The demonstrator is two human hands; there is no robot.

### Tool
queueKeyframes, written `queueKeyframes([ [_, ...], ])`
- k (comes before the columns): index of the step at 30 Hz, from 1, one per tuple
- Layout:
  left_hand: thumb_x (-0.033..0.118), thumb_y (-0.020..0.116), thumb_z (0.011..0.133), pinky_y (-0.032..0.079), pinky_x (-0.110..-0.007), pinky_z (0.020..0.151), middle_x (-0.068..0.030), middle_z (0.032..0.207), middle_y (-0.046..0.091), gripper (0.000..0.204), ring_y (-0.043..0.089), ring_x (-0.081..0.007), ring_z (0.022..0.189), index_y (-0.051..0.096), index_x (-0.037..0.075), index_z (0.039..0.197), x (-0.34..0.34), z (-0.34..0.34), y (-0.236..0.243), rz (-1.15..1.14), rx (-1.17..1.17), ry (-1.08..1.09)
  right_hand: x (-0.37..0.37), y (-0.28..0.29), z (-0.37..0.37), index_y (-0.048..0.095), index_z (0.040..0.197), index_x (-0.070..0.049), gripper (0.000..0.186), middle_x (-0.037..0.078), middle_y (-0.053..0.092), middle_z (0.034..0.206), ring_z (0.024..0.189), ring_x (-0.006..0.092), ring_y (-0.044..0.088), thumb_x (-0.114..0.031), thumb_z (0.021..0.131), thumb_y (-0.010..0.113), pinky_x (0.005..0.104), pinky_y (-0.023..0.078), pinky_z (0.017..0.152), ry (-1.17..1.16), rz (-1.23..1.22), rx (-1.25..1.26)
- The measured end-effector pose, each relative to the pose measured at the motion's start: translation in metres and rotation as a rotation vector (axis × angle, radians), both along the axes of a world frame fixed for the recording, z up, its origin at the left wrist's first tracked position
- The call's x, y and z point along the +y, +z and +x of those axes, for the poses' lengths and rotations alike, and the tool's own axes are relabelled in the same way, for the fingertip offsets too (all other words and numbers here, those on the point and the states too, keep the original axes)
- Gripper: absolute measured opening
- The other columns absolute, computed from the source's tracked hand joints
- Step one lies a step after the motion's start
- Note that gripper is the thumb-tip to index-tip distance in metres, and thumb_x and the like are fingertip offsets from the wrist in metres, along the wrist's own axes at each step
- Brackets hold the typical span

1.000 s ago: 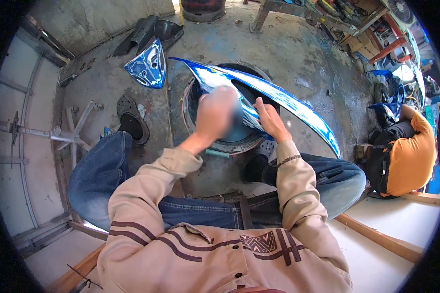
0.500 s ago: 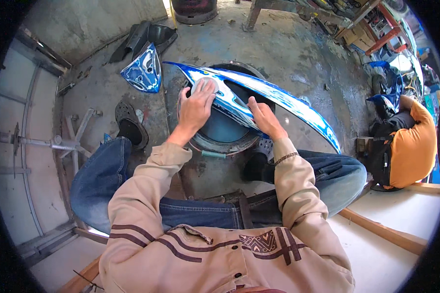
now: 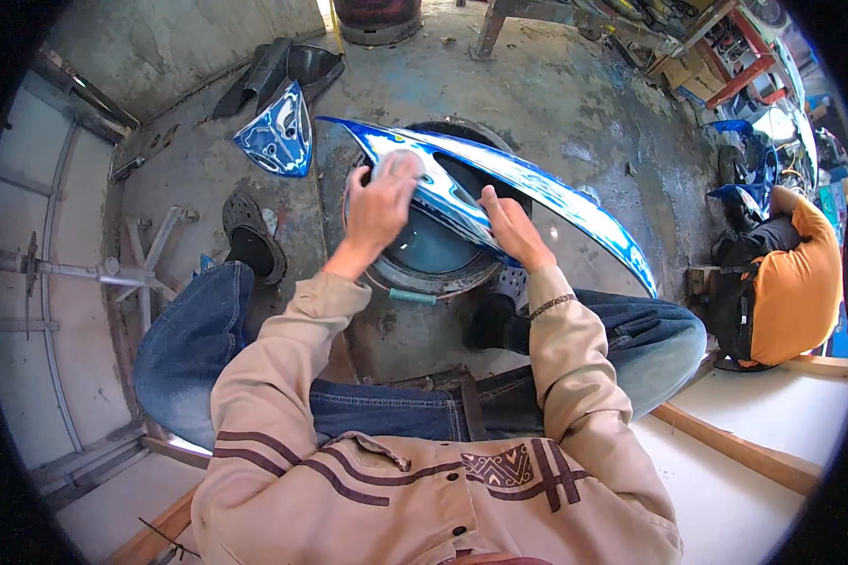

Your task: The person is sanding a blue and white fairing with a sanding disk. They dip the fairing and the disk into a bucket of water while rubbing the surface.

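Observation:
A long blue-and-white motorcycle fairing panel (image 3: 575,201) lies slantwise over a round dark tub (image 3: 450,282) with cloudy bluish water in it. My left hand (image 3: 377,212) presses a pale, roundish pad (image 3: 386,162) flat against the panel's wide left part. Motion blurs its fingers, which partly cover the pad. My right hand (image 3: 515,229) grips the panel's near edge by the dark opening, thumb on top and the other fingers hidden underneath.
A smaller blue-and-white panel (image 3: 281,135) rests on the floor at the far left, beside black plastic parts (image 3: 278,75). A metal stand (image 3: 146,278) is at the left. Someone in an orange shirt (image 3: 793,297) crouches at the right. A bench (image 3: 575,17) stands at the back.
My left hand has shifted slightly with the pad, and its fingers are now smeared by motion. My right hand and the panel stay almost in place.

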State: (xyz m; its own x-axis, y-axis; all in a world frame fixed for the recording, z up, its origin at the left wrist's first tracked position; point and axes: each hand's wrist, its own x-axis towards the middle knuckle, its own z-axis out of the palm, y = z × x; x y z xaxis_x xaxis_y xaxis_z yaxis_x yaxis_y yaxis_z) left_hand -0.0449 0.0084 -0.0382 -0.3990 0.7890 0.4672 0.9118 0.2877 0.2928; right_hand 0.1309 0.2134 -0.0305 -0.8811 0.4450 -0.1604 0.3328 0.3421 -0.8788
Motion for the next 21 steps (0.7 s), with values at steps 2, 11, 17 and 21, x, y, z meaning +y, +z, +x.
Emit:
queueKeyframes([
  [2,0.023,0.056,0.109,0.036,-0.056,0.113,-0.0133,0.148,0.067,0.038,0.056,-0.0309,0.146,0.070,0.008,0.141,-0.003,-0.008,0.002,0.016,-0.031,0.104,-0.001,0.001,-0.001,0.062,0.080,0.008,0.089,0.020,0.064,0.071,0.072,0.0283,0.061,-0.070,0.112,0.034,0.0479,0.048,0.074,0.000,-0.010,0.008],
  [11,0.023,0.062,0.106,0.035,-0.053,0.116,-0.0078,0.153,0.065,0.041,0.053,-0.0269,0.150,0.069,0.012,0.145,0.013,0.078,0.002,0.038,-0.033,-0.185,0.003,0.001,0.002,0.068,0.091,0.010,0.088,0.021,0.069,0.077,0.077,0.0274,0.064,-0.068,0.113,0.034,0.0459,0.049,0.077,0.001,-0.043,-0.012],
  [17,0.023,0.061,0.107,0.035,-0.056,0.113,-0.0056,0.150,0.067,0.037,0.056,-0.0238,0.146,0.070,0.012,0.142,0.004,0.019,0.000,0.080,0.015,-0.047,0.002,0.000,0.001,0.064,0.086,0.009,0.089,0.020,0.066,0.074,0.075,0.0263,0.060,-0.069,0.112,0.033,0.0481,0.047,0.076,-0.008,0.010,-0.013],
  [21,0.022,0.060,0.106,0.035,-0.055,0.113,-0.0096,0.150,0.066,0.038,0.056,-0.0273,0.146,0.069,0.009,0.141,0.005,0.011,0.001,0.044,-0.027,0.087,0.003,-0.004,-0.001,0.062,0.084,0.009,0.088,0.020,0.065,0.072,0.074,0.0267,0.060,-0.069,0.112,0.033,0.0487,0.046,0.075,0.016,0.017,-0.003],
])
